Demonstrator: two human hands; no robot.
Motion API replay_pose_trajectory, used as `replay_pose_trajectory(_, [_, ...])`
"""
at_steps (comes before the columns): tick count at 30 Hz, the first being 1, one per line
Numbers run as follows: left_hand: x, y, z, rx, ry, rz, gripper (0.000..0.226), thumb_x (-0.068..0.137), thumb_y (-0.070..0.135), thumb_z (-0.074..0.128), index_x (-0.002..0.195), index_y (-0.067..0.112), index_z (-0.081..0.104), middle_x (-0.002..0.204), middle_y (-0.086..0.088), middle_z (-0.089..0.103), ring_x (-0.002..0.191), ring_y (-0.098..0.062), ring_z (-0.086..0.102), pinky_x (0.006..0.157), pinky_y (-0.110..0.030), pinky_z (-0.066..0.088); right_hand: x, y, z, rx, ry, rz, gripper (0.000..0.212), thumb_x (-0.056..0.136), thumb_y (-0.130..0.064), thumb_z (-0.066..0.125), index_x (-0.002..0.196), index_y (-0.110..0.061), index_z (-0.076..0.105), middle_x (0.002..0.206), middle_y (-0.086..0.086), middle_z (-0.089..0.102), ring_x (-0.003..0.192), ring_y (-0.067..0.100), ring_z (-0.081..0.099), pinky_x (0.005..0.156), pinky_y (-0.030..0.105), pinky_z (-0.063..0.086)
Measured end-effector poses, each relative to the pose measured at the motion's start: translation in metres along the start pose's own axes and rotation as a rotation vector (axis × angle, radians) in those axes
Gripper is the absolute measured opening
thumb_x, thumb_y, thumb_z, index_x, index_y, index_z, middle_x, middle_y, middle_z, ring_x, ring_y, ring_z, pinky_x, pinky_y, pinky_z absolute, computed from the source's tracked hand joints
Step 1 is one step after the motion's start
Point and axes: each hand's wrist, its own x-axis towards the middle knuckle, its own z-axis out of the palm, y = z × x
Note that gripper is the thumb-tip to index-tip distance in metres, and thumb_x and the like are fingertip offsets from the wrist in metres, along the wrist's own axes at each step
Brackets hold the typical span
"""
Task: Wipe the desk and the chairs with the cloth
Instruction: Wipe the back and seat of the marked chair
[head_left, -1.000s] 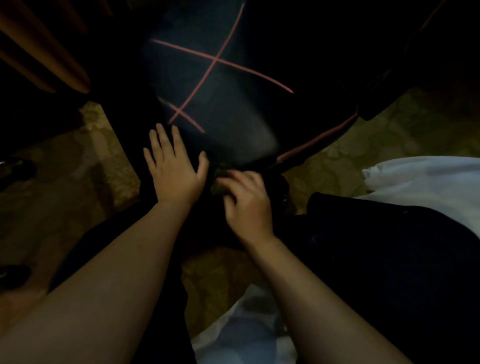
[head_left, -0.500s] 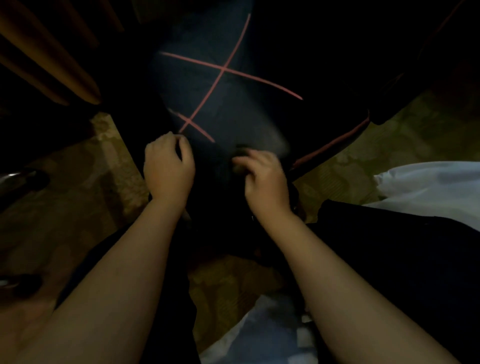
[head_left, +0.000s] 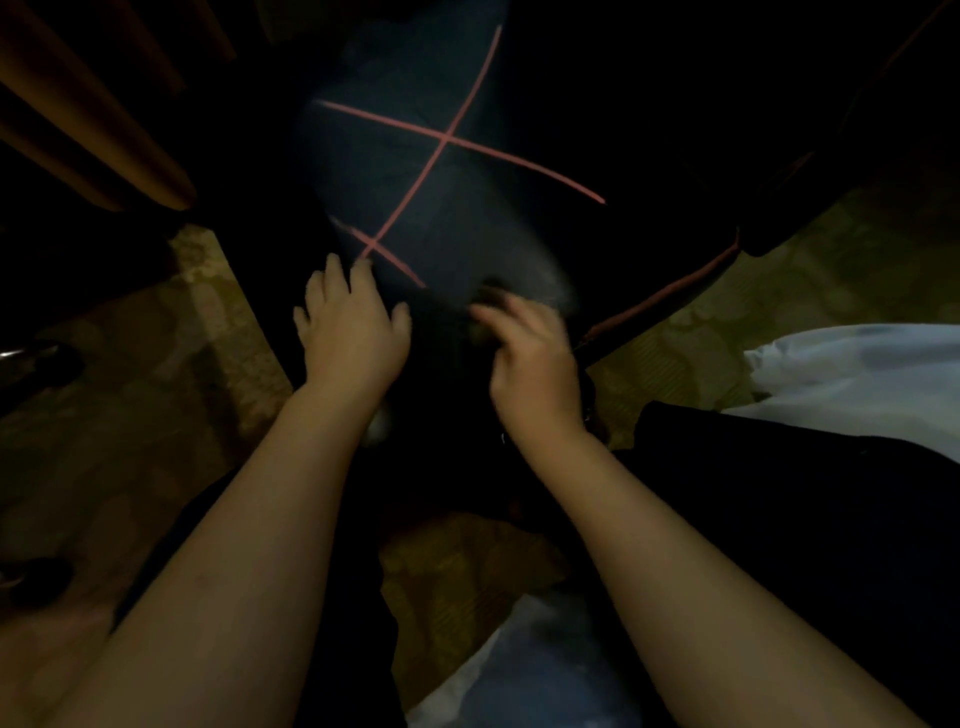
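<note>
A dark chair seat (head_left: 467, 104) with pink crossed stitch lines fills the upper middle of the dim view. My left hand (head_left: 350, 327) rests on the seat's front left part, fingers spread and pointing away from me. My right hand (head_left: 535, 358) is at the seat's front edge, blurred. Its fingers are curled round a small dark cloth (head_left: 488, 296), which is hard to make out against the seat. The desk is not in sight.
Wooden furniture (head_left: 93, 119) stands at the upper left. Patterned carpet (head_left: 156, 338) lies on both sides of the chair. White fabric (head_left: 857, 374) lies at the right, and a second dark seat edge (head_left: 779, 223) is at the upper right.
My left hand lay flat, curled half a second ago, and has spread out again on the seat. My right hand with the cloth has moved along the seat's front edge.
</note>
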Motion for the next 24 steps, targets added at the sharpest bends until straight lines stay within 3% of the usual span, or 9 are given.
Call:
replay_pose_trajectory(3, [-0.007,0.007,0.010,-0.027,0.033,-0.018,0.066,0.096,0.038,0.051,0.150,0.010,0.025,0.160,-0.017,0.013,0.147,-0.034,0.010,0.118,-0.054,0.013,-0.010,0.007,-0.009,-0.033,0.149,0.159,0.043,0.073,0.014,0.052,0.107,-0.004,0.072,0.115,0.016,0.065,0.108,0.036,0.057,0.103,0.024,0.033])
replay_pose_trajectory(7, [-0.019,0.011,0.035,-0.004,0.090,0.009,0.068,0.099,0.042,0.040,0.153,0.008,0.018,0.161,-0.017,0.007,0.148,-0.036,0.004,0.117,-0.057,0.007,-0.057,-0.018,0.004,-0.031,-0.001,-0.064,0.042,0.081,-0.002,0.040,0.108,-0.007,0.072,0.121,0.009,0.065,0.109,0.024,0.049,0.100,0.026,0.038])
replay_pose_trajectory(9, [-0.019,0.008,0.040,0.025,0.118,0.015,0.068,0.100,0.044,0.036,0.154,0.008,0.016,0.162,-0.017,0.006,0.149,-0.035,0.003,0.117,-0.056,0.006,-0.058,-0.013,0.000,-0.004,-0.023,-0.082,0.041,0.081,-0.004,0.041,0.108,-0.010,0.072,0.119,0.007,0.065,0.104,0.021,0.049,0.096,0.025,0.041])
replay_pose_trajectory(12, [-0.016,0.004,0.041,0.036,0.140,0.024,0.066,0.100,0.045,0.034,0.154,0.010,0.017,0.162,-0.015,0.007,0.149,-0.033,0.003,0.118,-0.054,0.005,-0.037,0.015,-0.013,-0.022,0.174,0.167,0.043,0.071,0.008,0.047,0.103,-0.010,0.071,0.108,0.012,0.063,0.101,0.024,0.048,0.095,0.028,0.040])
replay_pose_trajectory(14, [-0.014,0.003,0.041,0.041,0.150,0.028,0.066,0.100,0.046,0.033,0.154,0.011,0.018,0.162,-0.014,0.007,0.149,-0.032,0.003,0.118,-0.053,0.004,-0.023,0.027,-0.023,0.044,0.294,0.471,0.042,0.069,0.016,0.049,0.099,-0.007,0.068,0.107,0.013,0.057,0.103,0.029,0.052,0.097,0.017,0.036])
replay_pose_trajectory(16, [-0.012,0.001,0.041,0.042,0.163,0.029,0.066,0.100,0.045,0.034,0.154,0.011,0.018,0.162,-0.013,0.008,0.149,-0.031,0.004,0.118,-0.053,0.004,-0.021,0.025,-0.024,0.067,0.323,0.551,0.040,0.067,0.017,0.050,0.096,-0.006,0.065,0.105,0.013,0.056,0.101,0.031,0.055,0.094,0.010,0.031])
replay_pose_trajectory(19, [-0.008,-0.004,0.041,0.048,0.184,0.041,0.065,0.099,0.044,0.036,0.153,0.011,0.021,0.162,-0.014,0.011,0.149,-0.031,0.006,0.118,-0.053,0.006,-0.043,0.005,-0.011,-0.005,0.186,0.245,0.037,0.064,0.006,0.048,0.092,-0.010,0.066,0.097,0.010,0.057,0.097,0.025,0.048,0.090,0.027,0.037])
replay_pose_trajectory(22, [-0.002,-0.011,0.036,0.080,0.156,0.052,0.064,0.100,0.044,0.035,0.153,0.012,0.021,0.162,-0.012,0.010,0.149,-0.030,0.005,0.118,-0.056,0.006,-0.058,-0.010,-0.002,0.015,-0.018,0.016,0.035,0.071,-0.007,0.041,0.093,-0.012,0.069,0.099,0.006,0.059,0.098,0.020,0.047,0.089,0.023,0.038])
replay_pose_trajectory(24, [0.001,-0.015,0.029,0.124,0.140,0.065,0.063,0.101,0.044,0.032,0.153,0.012,0.021,0.163,-0.010,0.010,0.149,-0.030,0.003,0.116,-0.060,0.004,-0.048,-0.003,-0.005,0.047,0.007,0.009,0.036,0.069,-0.005,0.041,0.091,-0.011,0.069,0.097,0.006,0.059,0.097,0.020,0.047,0.089,0.023,0.038])
